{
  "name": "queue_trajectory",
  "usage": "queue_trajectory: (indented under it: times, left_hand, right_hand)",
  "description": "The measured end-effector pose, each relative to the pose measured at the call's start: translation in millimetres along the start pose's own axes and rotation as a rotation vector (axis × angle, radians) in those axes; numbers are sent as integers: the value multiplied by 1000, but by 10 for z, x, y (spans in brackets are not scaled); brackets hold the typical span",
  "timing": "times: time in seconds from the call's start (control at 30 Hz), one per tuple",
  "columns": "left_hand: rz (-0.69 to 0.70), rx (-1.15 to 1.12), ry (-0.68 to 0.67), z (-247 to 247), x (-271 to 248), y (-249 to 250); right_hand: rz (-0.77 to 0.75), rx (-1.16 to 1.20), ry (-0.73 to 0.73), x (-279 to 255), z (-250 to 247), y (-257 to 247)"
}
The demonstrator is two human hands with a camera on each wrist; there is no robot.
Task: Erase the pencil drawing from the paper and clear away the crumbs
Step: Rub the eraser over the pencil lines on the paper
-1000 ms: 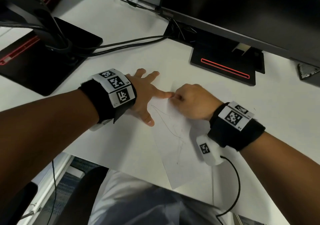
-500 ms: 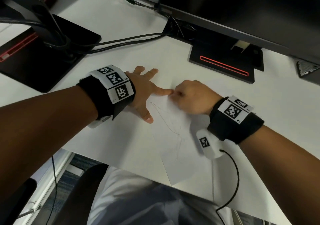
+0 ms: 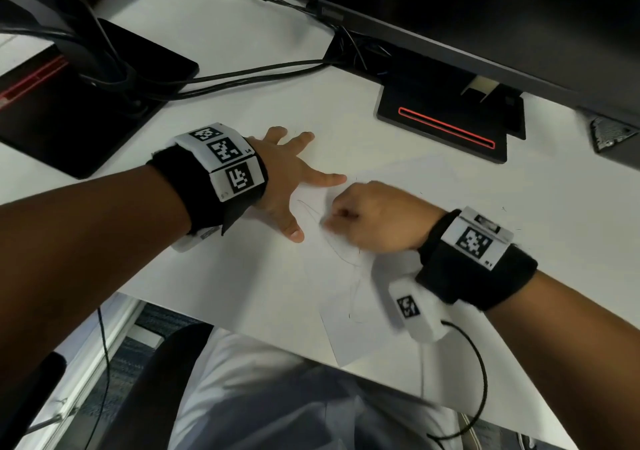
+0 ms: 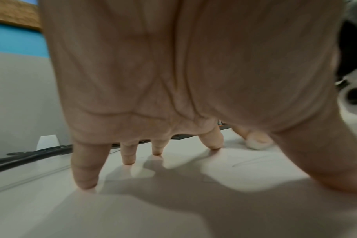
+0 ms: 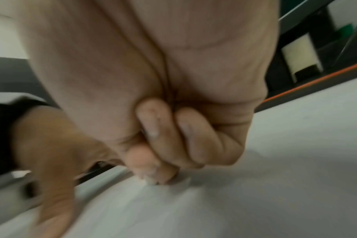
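Your spread left hand (image 3: 282,179) pins the thin, crease-prone paper (image 3: 349,297) flat beside the pencil drawing (image 3: 346,252). Your right hand (image 3: 374,217) is curled, seemingly pinching a small eraser (image 5: 148,179); rub lightly.

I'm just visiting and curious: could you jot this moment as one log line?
left hand: spread, pressing paper | right hand: curled, rubbing with white eraser | pencil lines: partly remaining
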State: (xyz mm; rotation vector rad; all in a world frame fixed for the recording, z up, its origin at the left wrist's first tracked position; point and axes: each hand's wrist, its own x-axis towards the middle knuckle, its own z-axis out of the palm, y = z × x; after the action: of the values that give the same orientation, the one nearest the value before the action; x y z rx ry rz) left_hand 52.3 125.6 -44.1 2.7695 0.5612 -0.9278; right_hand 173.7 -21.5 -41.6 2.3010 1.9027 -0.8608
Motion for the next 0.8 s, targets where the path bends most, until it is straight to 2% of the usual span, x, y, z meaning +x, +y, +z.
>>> queue_trajectory:
  times: [0.1, 0.17, 0.27, 0.4, 0.53, 0.7, 0.8]
  left_hand:
    - [-5, -11, -4, -3, -16, -2]
    - [-6, -7, 1, -6, -13, 1]
    - [-7, -13, -4, 0, 1, 1]
    - [-17, -18, -6, -14, -12, 17]
    - [-16, -10, -15, -16, 2, 23]
    - [-16, -20, -6, -26, -33, 37]
    - [-20, -11, -15, -20, -20, 30]
  right_hand:
    - [104, 27, 97, 60, -158, 152]
    - [55, 16, 96, 29, -104, 119]
    - [-23, 0, 16, -66, 30, 43]
    - [76, 38, 95, -65, -94, 193]
    - [-75, -17, 11, -122, 107, -17]
    - [91, 25, 96, -74, -99, 176]
    - [-40, -18, 32, -144, 55, 33]
